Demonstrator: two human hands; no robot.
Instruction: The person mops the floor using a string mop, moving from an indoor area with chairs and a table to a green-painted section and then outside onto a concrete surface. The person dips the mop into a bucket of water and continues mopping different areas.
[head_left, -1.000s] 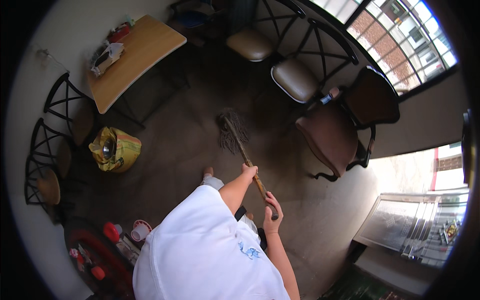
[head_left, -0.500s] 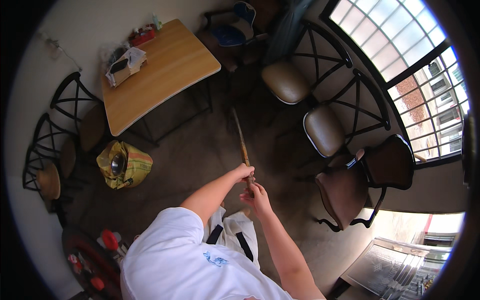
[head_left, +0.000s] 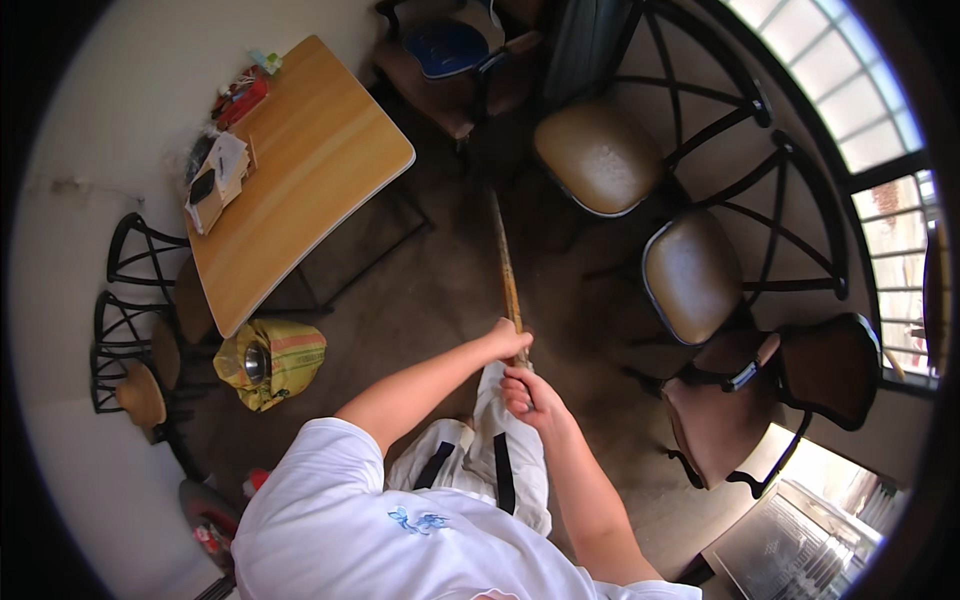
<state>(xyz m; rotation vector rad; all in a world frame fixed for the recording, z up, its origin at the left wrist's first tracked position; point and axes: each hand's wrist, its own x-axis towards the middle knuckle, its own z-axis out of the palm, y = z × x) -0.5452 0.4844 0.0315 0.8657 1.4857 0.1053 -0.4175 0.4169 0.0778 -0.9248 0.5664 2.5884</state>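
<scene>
A long, worn wooden pole [head_left: 509,275] stretches away from me over the dark floor. My left hand [head_left: 510,341] is closed round it, higher up the shaft. Just below, near the pole's close end, my right hand [head_left: 531,396] is wrapped round it too. The far end of the pole reaches toward the shadow by the blue-seated chair. Whatever is fixed to that end is too dark to make out.
Left of the pole stands a wooden-topped table [head_left: 310,160] with papers and a red container. A yellow sack [head_left: 290,362] holding a metal bowl sits below it. Padded chairs [head_left: 597,155] line the right; a brown armchair [head_left: 725,410] is nearer. Stacked black-backed chairs [head_left: 140,250] stand left.
My right hand's fingers have closed more firmly round the pole. Both hands and the pole have shifted slightly right in view, and one leg has come forward beneath them. The whole view has turned.
</scene>
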